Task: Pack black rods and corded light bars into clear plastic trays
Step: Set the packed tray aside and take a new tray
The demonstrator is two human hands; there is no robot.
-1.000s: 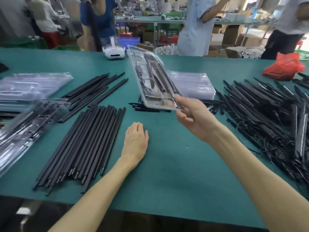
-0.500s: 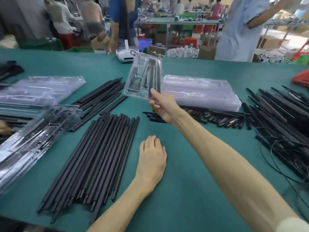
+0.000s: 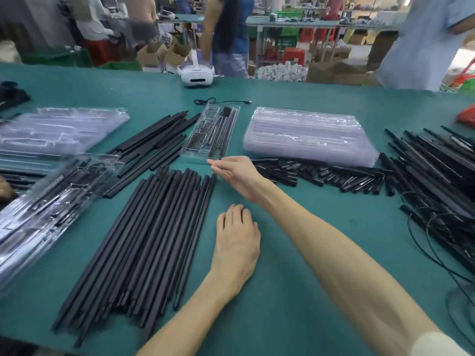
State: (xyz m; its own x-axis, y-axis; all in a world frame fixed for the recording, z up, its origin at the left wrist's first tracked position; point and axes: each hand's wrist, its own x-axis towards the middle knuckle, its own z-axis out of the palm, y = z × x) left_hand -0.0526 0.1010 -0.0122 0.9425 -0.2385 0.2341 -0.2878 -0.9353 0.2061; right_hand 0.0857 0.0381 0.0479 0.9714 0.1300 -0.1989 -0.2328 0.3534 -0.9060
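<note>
A clear plastic tray (image 3: 210, 136) holding black parts lies flat on the green table (image 3: 282, 291), past a wide pile of long black rods (image 3: 144, 240). My right hand (image 3: 237, 174) reaches over to it, fingers straight, fingertips touching the tray's near edge. My left hand (image 3: 236, 242) rests flat on the table beside the rods. Corded light bars (image 3: 437, 170) are heaped at the right. A stack of empty clear trays (image 3: 308, 134) sits behind a row of short black pieces (image 3: 321, 173).
Filled trays (image 3: 51, 199) and another tray stack (image 3: 54, 129) lie at the left, with a second rod pile (image 3: 154, 140) between them and the placed tray. A white headset (image 3: 196, 74), a black cable (image 3: 221, 101) and a red bag (image 3: 467, 116) sit farther back. People stand beyond the table.
My right hand has carried the tray from up in the air leftward and down onto the table; its fingers have straightened. My left hand has stayed flat on the table.
</note>
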